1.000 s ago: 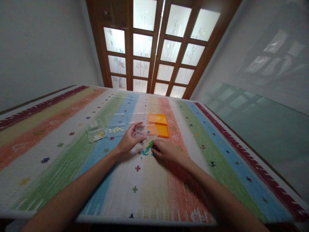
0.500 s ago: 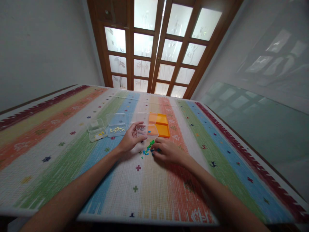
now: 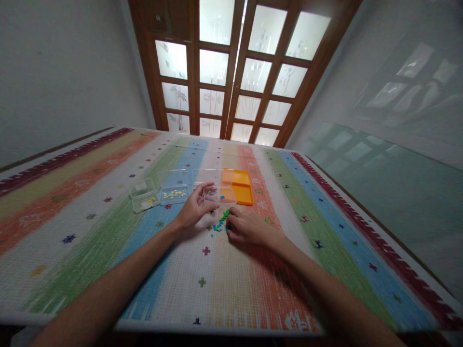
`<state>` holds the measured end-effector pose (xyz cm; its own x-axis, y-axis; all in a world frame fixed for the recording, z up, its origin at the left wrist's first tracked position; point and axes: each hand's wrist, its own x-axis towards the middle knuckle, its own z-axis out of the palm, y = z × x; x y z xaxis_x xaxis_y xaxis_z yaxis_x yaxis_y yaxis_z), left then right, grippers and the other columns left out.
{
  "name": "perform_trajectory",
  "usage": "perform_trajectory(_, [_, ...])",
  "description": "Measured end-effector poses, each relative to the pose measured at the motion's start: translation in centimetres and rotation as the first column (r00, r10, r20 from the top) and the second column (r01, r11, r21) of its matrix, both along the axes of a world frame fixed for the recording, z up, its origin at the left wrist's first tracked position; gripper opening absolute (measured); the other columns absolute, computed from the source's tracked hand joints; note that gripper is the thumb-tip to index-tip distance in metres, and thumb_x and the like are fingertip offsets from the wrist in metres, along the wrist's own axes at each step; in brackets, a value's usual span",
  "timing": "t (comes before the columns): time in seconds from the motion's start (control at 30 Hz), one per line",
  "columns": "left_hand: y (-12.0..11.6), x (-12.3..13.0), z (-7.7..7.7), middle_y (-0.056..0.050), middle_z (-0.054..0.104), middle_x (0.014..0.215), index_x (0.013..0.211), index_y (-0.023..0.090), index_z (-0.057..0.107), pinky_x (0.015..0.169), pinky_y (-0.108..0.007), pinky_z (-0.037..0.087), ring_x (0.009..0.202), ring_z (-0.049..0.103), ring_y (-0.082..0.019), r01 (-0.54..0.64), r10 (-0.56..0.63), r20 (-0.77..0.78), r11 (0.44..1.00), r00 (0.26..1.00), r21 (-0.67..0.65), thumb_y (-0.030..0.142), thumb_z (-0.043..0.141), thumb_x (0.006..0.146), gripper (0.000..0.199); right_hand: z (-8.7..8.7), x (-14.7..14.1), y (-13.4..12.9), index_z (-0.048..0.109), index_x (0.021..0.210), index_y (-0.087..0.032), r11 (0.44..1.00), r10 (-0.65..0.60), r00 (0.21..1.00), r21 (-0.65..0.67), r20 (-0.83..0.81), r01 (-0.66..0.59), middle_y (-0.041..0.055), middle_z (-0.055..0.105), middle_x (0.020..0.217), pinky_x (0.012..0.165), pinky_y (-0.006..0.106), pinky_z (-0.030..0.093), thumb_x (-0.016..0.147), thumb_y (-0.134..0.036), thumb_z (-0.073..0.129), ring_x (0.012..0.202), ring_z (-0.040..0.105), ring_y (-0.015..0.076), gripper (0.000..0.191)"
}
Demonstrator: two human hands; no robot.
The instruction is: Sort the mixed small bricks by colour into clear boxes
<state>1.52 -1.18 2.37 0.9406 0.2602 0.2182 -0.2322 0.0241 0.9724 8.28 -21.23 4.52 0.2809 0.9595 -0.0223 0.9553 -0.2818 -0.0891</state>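
My left hand (image 3: 197,207) reaches around the left end of a clear plastic box (image 3: 227,201), thumb at the front and fingers behind. Inside that box lies a small blue piece (image 3: 222,197). Its clear lid stands raised at the back. In front of the box, small green pieces (image 3: 226,212) and blue pieces (image 3: 216,228) lie in a loose heap on the cloth. At the right edge of the heap, my right hand (image 3: 244,226) has its fingers curled together, with a bit of blue showing at the fingertips. The fingers partly hide the pieces there.
An orange two-part tray (image 3: 245,195) sits behind and right of the clear box. To the left stand two open clear boxes, one with cream pieces (image 3: 175,194), another with yellow pieces (image 3: 151,200). A striped tablecloth (image 3: 181,284) covers the table.
My right hand's fingers have curled in more tightly over the blue at the edge of the heap. My left hand and the boxes hold their places, with a slight view shift.
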Motion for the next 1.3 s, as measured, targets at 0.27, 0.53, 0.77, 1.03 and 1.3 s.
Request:
perform_trajectory(0.27, [0.1, 0.2, 0.0, -0.011, 0.062, 0.126, 0.128, 0.021, 0.055, 0.077, -0.031, 0.056, 0.089, 0.066, -0.016, -0.003, 0.003, 0.001, 1.000, 1.000, -0.021, 0.022, 0.081, 0.067, 0.067, -0.7, -0.8, 0.2, 0.062, 0.105, -0.008, 0.997, -0.014, 0.987, -0.067, 0.161, 0.025, 0.0156, 0.063, 0.104, 0.066, 0.032, 0.043, 0.090, -0.019, 0.046, 0.076, 0.058, 0.0204, 0.024])
perform_trajectory(0.53, [0.0, 0.0, 0.4, -0.012, 0.061, 0.126, 0.129, 0.020, 0.055, 0.082, -0.035, 0.056, 0.090, 0.067, -0.017, -0.017, 0.017, -0.024, 1.000, 1.000, -0.009, 0.023, 0.081, 0.069, 0.066, 0.2, -1.1, 0.3, 0.063, 0.104, -0.008, 0.993, 0.019, 0.987, -0.115, 0.159, -0.001, 0.0149, 0.065, 0.101, 0.061, 0.030, 0.037, 0.090, -0.018, 0.045, 0.073, 0.056, 0.0186, 0.025])
perform_trajectory(0.77, [-0.2, 0.0, 0.6, -0.012, 0.060, 0.128, 0.128, 0.018, 0.053, 0.081, -0.032, 0.054, 0.088, 0.066, -0.015, -0.015, 0.014, -0.030, 1.000, 0.999, -0.017, 0.023, 0.081, 0.067, 0.067, -0.2, -1.4, 0.3, 0.064, 0.100, -0.009, 0.997, 0.028, 0.981, -0.076, 0.190, -0.013, 0.0138, 0.065, 0.094, 0.062, 0.031, 0.037, 0.090, -0.018, 0.046, 0.071, 0.055, 0.0191, 0.023])
perform_trajectory(1.03, [-0.1, 0.1, 0.4, -0.013, 0.060, 0.129, 0.128, 0.019, 0.054, 0.081, -0.032, 0.055, 0.088, 0.067, -0.016, -0.006, 0.006, -0.015, 1.000, 1.000, -0.001, 0.023, 0.081, 0.068, 0.065, 0.1, -1.4, 0.2, 0.065, 0.101, -0.008, 0.993, 0.070, 0.981, -0.107, 0.180, -0.052, 0.0133, 0.065, 0.096, 0.061, 0.030, 0.038, 0.091, -0.018, 0.048, 0.070, 0.055, 0.0188, 0.022])
perform_trajectory(1.3, [-0.1, 0.0, 0.3, -0.013, 0.060, 0.130, 0.126, 0.020, 0.055, 0.087, -0.036, 0.055, 0.089, 0.066, -0.016, 0.006, -0.005, -0.021, 1.000, 1.000, 0.018, 0.025, 0.082, 0.068, 0.064, 1.7, -0.6, -0.7, 0.061, 0.101, -0.011, 0.988, 0.139, 0.989, 0.064, 0.045, -0.141, 0.0116, 0.064, 0.098, 0.070, 0.030, 0.042, 0.092, -0.020, 0.052, 0.080, 0.055, 0.0185, 0.015])
